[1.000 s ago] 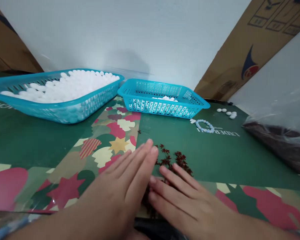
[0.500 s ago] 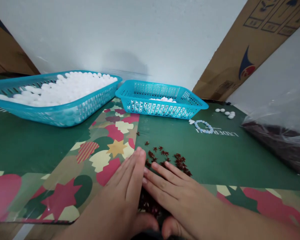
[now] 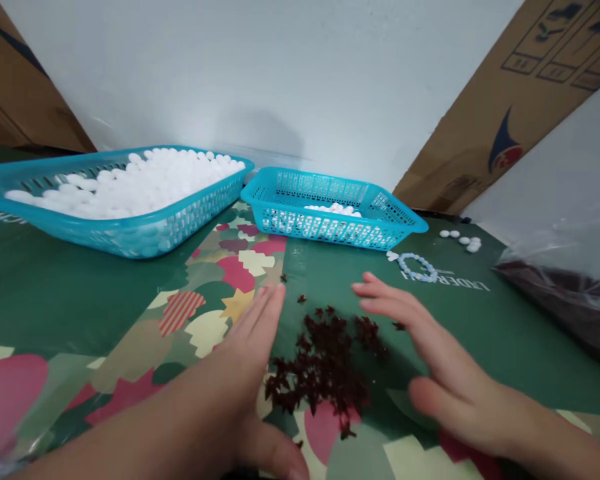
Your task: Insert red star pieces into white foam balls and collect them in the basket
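Between my two hands lies a loose pile of small dark red-brown star-shaped pieces (image 3: 327, 360) on the patterned sheet. My left hand (image 3: 245, 360) is on the left of the pile, on edge with fingers stretched forward and thumb apart, holding nothing. On the right, my right hand (image 3: 430, 353) is raised a little above the sheet, fingers stretched out and thumb apart, with nothing in it. A few single pieces are scattered beyond the pile, and one lies near my right fingers.
A large blue basket (image 3: 145, 247) heaped with white egg-shaped pieces stands at left. Behind the pile is a smaller blue basket (image 3: 330, 233) holding fewer. A pale blue beaded bracelet (image 3: 417, 268), several white pieces (image 3: 464, 241) and a clear bag of dark contents (image 3: 555, 293) are at right.
My hands were close together over the pile and have parted; the right one has moved to the right and up. The pile is now uncovered. The view has shifted slightly.
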A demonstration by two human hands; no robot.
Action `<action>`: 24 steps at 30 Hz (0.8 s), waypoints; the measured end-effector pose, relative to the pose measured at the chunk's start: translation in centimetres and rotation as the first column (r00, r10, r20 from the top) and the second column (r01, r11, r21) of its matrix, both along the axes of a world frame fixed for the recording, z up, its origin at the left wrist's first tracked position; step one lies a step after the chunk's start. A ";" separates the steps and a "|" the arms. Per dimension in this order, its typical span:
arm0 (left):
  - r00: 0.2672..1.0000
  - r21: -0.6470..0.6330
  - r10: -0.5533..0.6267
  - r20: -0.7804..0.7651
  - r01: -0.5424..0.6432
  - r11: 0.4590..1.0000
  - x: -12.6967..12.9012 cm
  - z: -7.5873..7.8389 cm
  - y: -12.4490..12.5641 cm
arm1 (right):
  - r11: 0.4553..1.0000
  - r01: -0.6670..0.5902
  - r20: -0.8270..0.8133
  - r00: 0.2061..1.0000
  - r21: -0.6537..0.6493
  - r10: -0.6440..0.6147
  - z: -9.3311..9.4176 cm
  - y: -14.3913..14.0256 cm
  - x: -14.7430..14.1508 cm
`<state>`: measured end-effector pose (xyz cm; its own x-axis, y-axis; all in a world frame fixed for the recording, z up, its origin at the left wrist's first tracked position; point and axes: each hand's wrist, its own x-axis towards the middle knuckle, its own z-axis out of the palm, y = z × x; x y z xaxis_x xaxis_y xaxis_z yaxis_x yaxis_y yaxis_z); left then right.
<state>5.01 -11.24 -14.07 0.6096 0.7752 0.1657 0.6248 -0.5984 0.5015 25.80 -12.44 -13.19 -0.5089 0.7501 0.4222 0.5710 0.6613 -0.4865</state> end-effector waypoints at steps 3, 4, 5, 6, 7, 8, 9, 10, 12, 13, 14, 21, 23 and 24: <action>0.989 -0.102 -0.048 -0.137 0.034 0.994 -0.6 1.7 1.7 | 0.940 0.187 -0.089 0.971 -0.285 -0.220 -0.7 0.0 1.8; 0.980 -0.123 -0.080 -0.184 0.058 0.991 -0.5 2.0 2.5 | 0.902 0.225 -0.098 0.956 -0.367 -0.278 -0.8 0.0 2.0; 0.965 -0.146 -0.125 -0.229 0.093 0.985 -0.3 2.2 3.2 | 0.870 0.242 -0.094 0.946 -0.429 -0.309 -0.9 0.0 2.0; 0.949 -0.162 -0.164 -0.271 0.123 0.979 0.0 2.3 3.9 | 0.850 0.234 -0.082 0.948 -0.472 -0.306 -0.9 0.1 1.8; 0.931 -0.176 -0.201 -0.304 0.152 0.973 0.3 2.3 4.5 | 0.843 0.209 -0.067 0.959 -0.496 -0.277 -0.8 0.1 1.4; 0.919 -0.178 -0.220 -0.328 0.168 0.969 0.7 2.3 4.9 | 0.842 0.175 -0.050 0.971 -0.510 -0.232 -0.6 0.2 0.9; 0.911 -0.176 -0.228 -0.345 0.176 0.969 1.0 2.2 5.2 | 0.843 0.141 -0.037 0.982 -0.519 -0.188 -0.4 0.3 0.3; 0.906 -0.171 -0.232 -0.353 0.181 0.968 1.3 2.0 5.3 | 0.846 0.116 -0.032 0.987 -0.520 -0.155 -0.3 0.5 -0.2; 0.906 -0.157 -0.229 -0.357 0.184 0.970 1.7 1.8 5.3 | 0.863 0.082 -0.060 0.990 -0.499 -0.128 -0.2 1.0 -1.1; 0.907 -0.153 -0.229 -0.355 0.185 0.971 1.8 1.8 5.2 | 0.874 0.065 -0.090 0.988 -0.482 -0.123 -0.2 1.2 -1.3; 0.909 -0.149 -0.227 -0.350 0.185 0.971 1.9 1.7 5.0 | 0.886 0.045 -0.124 0.986 -0.461 -0.115 -0.1 1.3 -1.4; 0.962 -0.240 -0.205 -0.181 0.159 0.958 0.6 2.0 4.7 | 0.813 0.461 -0.129 0.837 -0.356 -0.532 0.1 0.3 1.9; 0.957 -0.215 -0.244 -0.159 0.207 0.954 0.1 1.9 5.0 | 0.662 0.544 0.029 0.783 -0.515 -0.621 0.1 0.0 2.8; 0.947 -0.206 -0.268 -0.180 0.230 0.951 0.0 1.8 5.2 | 0.613 0.542 0.084 0.784 -0.575 -0.615 0.1 -0.1 3.0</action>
<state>4.99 -6.01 -12.24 0.7927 0.5997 -0.1099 0.5674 -0.6596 0.4929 28.84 -12.51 -13.08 0.1354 0.9822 -0.1304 0.6596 -0.1875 -0.7279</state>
